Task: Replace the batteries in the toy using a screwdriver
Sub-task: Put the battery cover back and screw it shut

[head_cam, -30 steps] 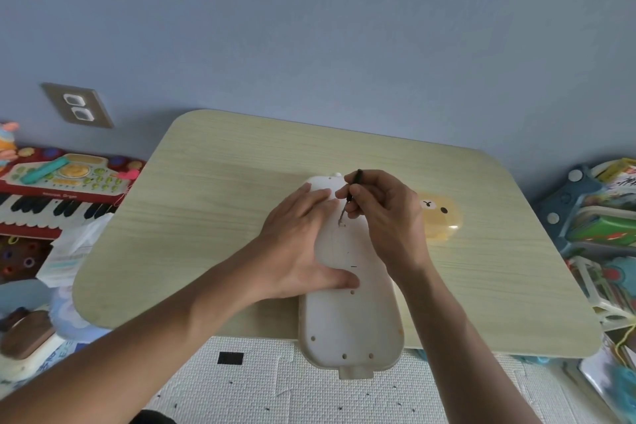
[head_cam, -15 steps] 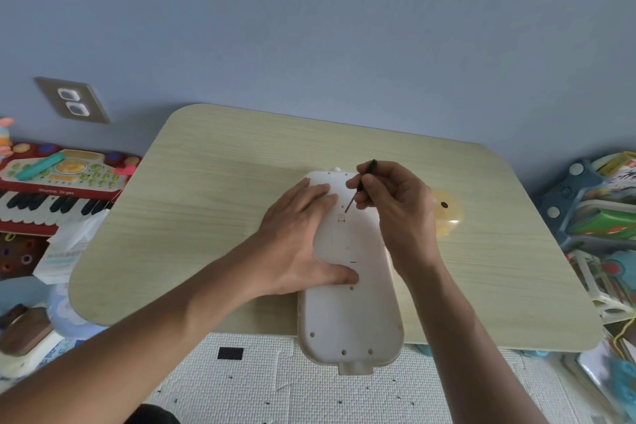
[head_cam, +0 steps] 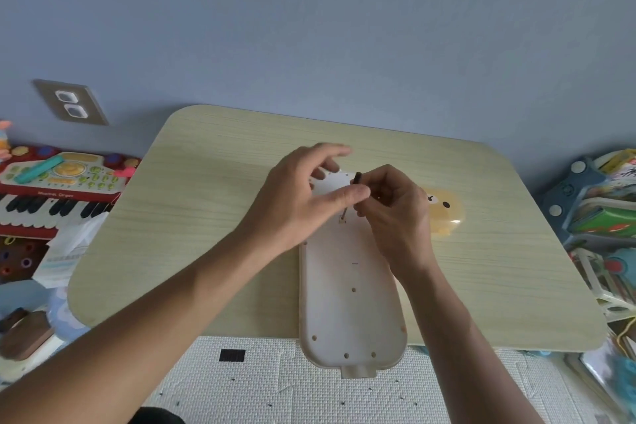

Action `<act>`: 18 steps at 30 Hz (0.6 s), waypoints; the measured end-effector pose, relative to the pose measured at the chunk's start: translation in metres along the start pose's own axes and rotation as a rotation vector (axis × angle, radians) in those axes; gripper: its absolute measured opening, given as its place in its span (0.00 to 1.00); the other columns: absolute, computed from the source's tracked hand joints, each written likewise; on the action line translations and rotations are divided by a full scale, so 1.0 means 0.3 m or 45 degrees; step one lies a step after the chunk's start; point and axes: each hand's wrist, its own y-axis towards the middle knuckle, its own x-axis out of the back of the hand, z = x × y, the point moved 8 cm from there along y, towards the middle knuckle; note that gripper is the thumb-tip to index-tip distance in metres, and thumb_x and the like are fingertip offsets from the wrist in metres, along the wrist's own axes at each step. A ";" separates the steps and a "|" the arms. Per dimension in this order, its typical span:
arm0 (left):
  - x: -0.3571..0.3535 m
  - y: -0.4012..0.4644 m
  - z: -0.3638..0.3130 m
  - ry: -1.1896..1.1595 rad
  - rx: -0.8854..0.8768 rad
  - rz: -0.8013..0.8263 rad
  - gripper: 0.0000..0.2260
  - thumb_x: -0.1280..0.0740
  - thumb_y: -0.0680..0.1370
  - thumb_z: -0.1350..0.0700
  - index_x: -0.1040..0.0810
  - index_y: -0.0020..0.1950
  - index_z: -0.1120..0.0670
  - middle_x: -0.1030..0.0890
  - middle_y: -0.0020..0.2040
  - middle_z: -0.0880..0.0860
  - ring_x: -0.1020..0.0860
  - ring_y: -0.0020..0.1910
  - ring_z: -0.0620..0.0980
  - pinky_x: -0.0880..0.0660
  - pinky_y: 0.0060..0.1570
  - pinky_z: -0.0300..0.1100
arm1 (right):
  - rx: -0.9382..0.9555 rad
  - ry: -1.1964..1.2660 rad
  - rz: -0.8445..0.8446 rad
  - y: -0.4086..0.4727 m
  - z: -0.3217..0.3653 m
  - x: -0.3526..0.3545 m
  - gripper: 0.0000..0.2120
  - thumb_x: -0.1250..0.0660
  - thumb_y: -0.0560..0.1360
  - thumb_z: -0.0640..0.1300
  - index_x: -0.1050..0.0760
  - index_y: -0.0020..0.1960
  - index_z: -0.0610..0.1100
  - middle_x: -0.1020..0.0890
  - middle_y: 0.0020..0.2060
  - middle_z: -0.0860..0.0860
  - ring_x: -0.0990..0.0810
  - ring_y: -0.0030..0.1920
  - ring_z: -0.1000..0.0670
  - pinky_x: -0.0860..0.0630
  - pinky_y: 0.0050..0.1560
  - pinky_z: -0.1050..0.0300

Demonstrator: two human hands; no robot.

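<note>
Rigid, light plastic toy overhanging worktop. Right hand pinching slim screwdriver; left hand loosely open. Needs steadying near screw.

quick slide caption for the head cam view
Right hand sets a small screwdriver on the upturned toy on the table; left hand hovers alongside.

Bare counter is left open on the left side and along the far edge. The middle is taken up by the long white toy overhanging the near edge. The right side is partly blocked by a yellow bear-faced piece.
</note>
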 end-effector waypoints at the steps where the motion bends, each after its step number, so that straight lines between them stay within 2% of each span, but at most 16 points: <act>1: 0.000 0.019 -0.021 -0.053 -0.030 -0.016 0.22 0.24 0.69 0.41 0.19 0.61 0.43 0.18 0.51 0.44 0.20 0.51 0.42 0.21 0.52 0.42 | 0.009 -0.032 -0.005 0.001 -0.002 0.000 0.08 0.24 0.72 0.36 0.21 0.39 0.43 0.19 0.32 0.46 0.24 0.34 0.52 0.26 0.36 0.55; 3: -0.009 0.044 -0.051 -0.081 -0.068 -0.041 0.12 0.21 0.68 0.47 0.14 0.50 0.47 0.15 0.43 0.45 0.18 0.44 0.42 0.21 0.45 0.39 | -0.001 -0.057 -0.005 0.002 -0.004 -0.004 0.09 0.22 0.71 0.39 0.22 0.38 0.43 0.21 0.31 0.49 0.26 0.33 0.53 0.28 0.34 0.60; 5: -0.014 0.053 -0.066 -0.069 -0.114 -0.080 0.06 0.21 0.69 0.51 0.13 0.43 0.50 0.14 0.39 0.44 0.17 0.41 0.41 0.21 0.42 0.36 | -0.008 -0.078 0.040 0.008 -0.004 -0.006 0.06 0.22 0.72 0.40 0.20 0.41 0.45 0.19 0.32 0.53 0.24 0.34 0.55 0.28 0.36 0.62; 7: -0.016 0.051 -0.062 -0.095 -0.139 -0.087 0.03 0.22 0.71 0.54 0.12 0.44 0.51 0.14 0.40 0.43 0.16 0.41 0.39 0.21 0.43 0.32 | -0.030 -0.107 0.178 0.005 -0.003 -0.018 0.03 0.25 0.75 0.39 0.15 0.47 0.46 0.16 0.35 0.56 0.22 0.36 0.58 0.27 0.39 0.63; 8: -0.018 0.049 -0.061 -0.107 -0.155 -0.070 0.04 0.23 0.73 0.56 0.12 0.47 0.51 0.13 0.42 0.42 0.16 0.42 0.37 0.21 0.45 0.32 | -0.056 -0.103 0.222 0.001 -0.007 -0.020 0.04 0.27 0.76 0.38 0.14 0.48 0.46 0.16 0.34 0.57 0.23 0.35 0.59 0.28 0.39 0.65; 10: -0.029 0.047 -0.060 -0.097 -0.172 -0.001 0.06 0.25 0.75 0.56 0.12 0.51 0.48 0.13 0.46 0.41 0.16 0.45 0.37 0.20 0.49 0.35 | -0.095 -0.057 0.206 -0.001 -0.021 -0.007 0.06 0.27 0.77 0.37 0.14 0.45 0.45 0.17 0.29 0.59 0.25 0.31 0.62 0.30 0.37 0.69; 11: -0.033 0.047 -0.059 -0.099 -0.164 0.018 0.07 0.25 0.75 0.55 0.13 0.51 0.47 0.13 0.46 0.41 0.16 0.45 0.39 0.19 0.49 0.39 | -0.108 -0.025 0.181 0.000 -0.026 -0.005 0.05 0.27 0.76 0.37 0.14 0.43 0.44 0.16 0.29 0.57 0.24 0.31 0.62 0.29 0.37 0.69; 13: -0.025 0.052 -0.054 -0.156 -0.113 -0.028 0.07 0.22 0.71 0.52 0.13 0.48 0.48 0.13 0.44 0.44 0.16 0.44 0.43 0.18 0.46 0.46 | -0.108 0.011 0.152 0.002 -0.026 -0.017 0.03 0.24 0.73 0.38 0.15 0.42 0.39 0.15 0.34 0.44 0.23 0.35 0.56 0.28 0.39 0.61; 14: -0.019 0.056 -0.050 -0.187 -0.080 -0.066 0.07 0.20 0.69 0.51 0.13 0.45 0.49 0.14 0.41 0.45 0.16 0.43 0.43 0.17 0.44 0.47 | -0.089 -0.002 0.132 0.002 -0.025 -0.022 0.07 0.22 0.72 0.40 0.16 0.44 0.36 0.16 0.36 0.39 0.24 0.36 0.54 0.28 0.38 0.58; 15: -0.016 0.059 -0.047 -0.200 -0.058 -0.094 0.07 0.20 0.68 0.52 0.13 0.43 0.50 0.14 0.39 0.45 0.16 0.41 0.43 0.17 0.42 0.45 | -0.082 -0.038 0.123 0.007 -0.032 -0.023 0.11 0.22 0.72 0.42 0.18 0.44 0.34 0.18 0.33 0.40 0.26 0.35 0.55 0.30 0.36 0.60; 16: -0.016 0.060 -0.047 -0.196 -0.050 -0.104 0.06 0.20 0.69 0.53 0.13 0.43 0.51 0.14 0.38 0.45 0.16 0.39 0.41 0.17 0.41 0.42 | -0.099 -0.062 0.125 0.012 -0.037 -0.021 0.11 0.22 0.72 0.42 0.18 0.44 0.35 0.20 0.29 0.47 0.27 0.32 0.57 0.31 0.35 0.64; 17: -0.018 0.060 -0.050 -0.190 -0.057 -0.094 0.04 0.21 0.70 0.55 0.13 0.43 0.52 0.14 0.38 0.45 0.16 0.38 0.40 0.19 0.40 0.39 | -0.111 -0.060 0.158 0.014 -0.040 -0.019 0.07 0.24 0.74 0.42 0.17 0.44 0.37 0.21 0.27 0.56 0.27 0.30 0.61 0.32 0.34 0.68; 18: -0.023 0.059 -0.055 -0.188 -0.073 -0.064 0.04 0.22 0.72 0.57 0.12 0.45 0.52 0.13 0.39 0.45 0.16 0.38 0.40 0.19 0.40 0.37 | -0.126 -0.045 0.208 0.011 -0.039 -0.021 0.04 0.26 0.76 0.40 0.15 0.46 0.40 0.19 0.28 0.60 0.25 0.30 0.63 0.31 0.35 0.71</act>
